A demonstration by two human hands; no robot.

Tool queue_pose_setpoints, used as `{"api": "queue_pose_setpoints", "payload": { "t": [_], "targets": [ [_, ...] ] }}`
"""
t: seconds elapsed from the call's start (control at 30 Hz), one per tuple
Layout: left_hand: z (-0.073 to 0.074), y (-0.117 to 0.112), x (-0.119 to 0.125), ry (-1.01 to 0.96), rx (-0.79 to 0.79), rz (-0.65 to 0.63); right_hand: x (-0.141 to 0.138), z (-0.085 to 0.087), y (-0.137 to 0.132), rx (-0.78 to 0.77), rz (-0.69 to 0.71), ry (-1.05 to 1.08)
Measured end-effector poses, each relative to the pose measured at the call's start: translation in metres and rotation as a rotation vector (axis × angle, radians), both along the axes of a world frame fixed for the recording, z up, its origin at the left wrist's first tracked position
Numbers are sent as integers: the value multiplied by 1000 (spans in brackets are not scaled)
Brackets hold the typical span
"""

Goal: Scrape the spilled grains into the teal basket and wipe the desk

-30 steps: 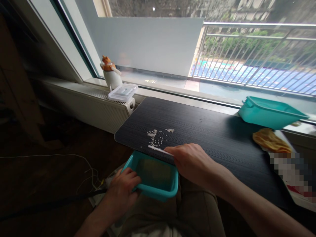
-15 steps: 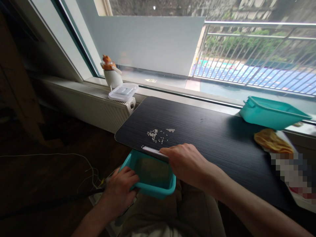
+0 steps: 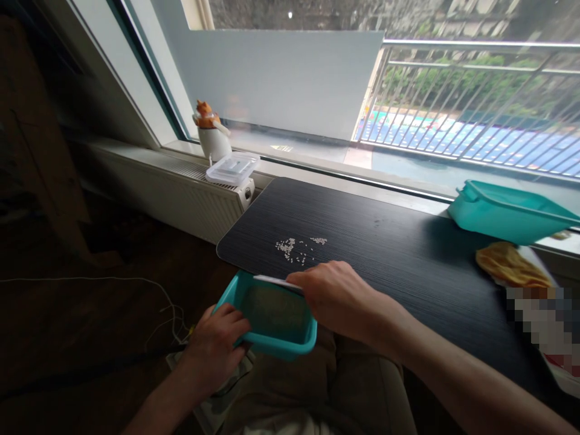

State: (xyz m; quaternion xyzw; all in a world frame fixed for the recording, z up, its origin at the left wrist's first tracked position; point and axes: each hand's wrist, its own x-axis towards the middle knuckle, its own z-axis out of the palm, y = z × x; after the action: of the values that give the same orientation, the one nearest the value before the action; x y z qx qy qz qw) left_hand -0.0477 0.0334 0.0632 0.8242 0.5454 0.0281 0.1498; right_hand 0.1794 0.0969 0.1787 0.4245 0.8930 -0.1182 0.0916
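My left hand (image 3: 222, 335) is closed over the left rim of a teal plastic tub (image 3: 290, 347), holding it below the table's near edge. Something pale and grainy covers the tub's bottom, dim in the shade. In my right hand (image 3: 333, 296) is a thin, flat white strip (image 3: 276, 281), gripped at its right end. The strip lies over the tub's far rim, along the table edge. Small white grains (image 3: 287, 246), looking like rice, are scattered on the black table (image 3: 362, 223) just beyond the strip.
On the sill at the right stands a larger teal bin (image 3: 512, 211), with a yellow-brown cloth (image 3: 512, 266) below it. A clear plastic lid (image 3: 233, 168) rests on the radiator (image 3: 194, 199) at the left, near a white pot (image 3: 214, 142). White cables (image 3: 154, 284) trail across the floor.
My right hand has drawn the white strip off the table edge, slightly left and over the tub. The few grains beside the strip's left end are gone from the edge.
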Motion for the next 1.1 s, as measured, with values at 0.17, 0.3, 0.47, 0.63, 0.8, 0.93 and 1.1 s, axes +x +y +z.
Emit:
{"api": "queue_pose_setpoints", "payload": {
  "t": [0.17, 0.3, 0.47, 0.63, 0.8, 0.93, 1.1],
  "targets": [
    [0, -1, 4, -60, 9, -23, 42, -4, 39, 131, -249, -52],
    [1, -1, 12, -90, 7, -50, 65, -15, 67, 190, -349, -122],
    [3, 0, 19, -80, 7, -70, 60, -21, 52, 178, -267, -100],
    [4, 1, 21, -88, -8, -62, 45, -17, 17, 108, -191, -65],
    [5, 2, 22, -57, -28, -61, 32, -9, -11, 10, -121, -18],
    [5, 2, 23, -39, -34, -78, 28, 1, -23, -86, -72, 5],
    [8, 1, 23, -28, -58, -65, 35, 4, -19, -35, -119, 27]
  ]
}}
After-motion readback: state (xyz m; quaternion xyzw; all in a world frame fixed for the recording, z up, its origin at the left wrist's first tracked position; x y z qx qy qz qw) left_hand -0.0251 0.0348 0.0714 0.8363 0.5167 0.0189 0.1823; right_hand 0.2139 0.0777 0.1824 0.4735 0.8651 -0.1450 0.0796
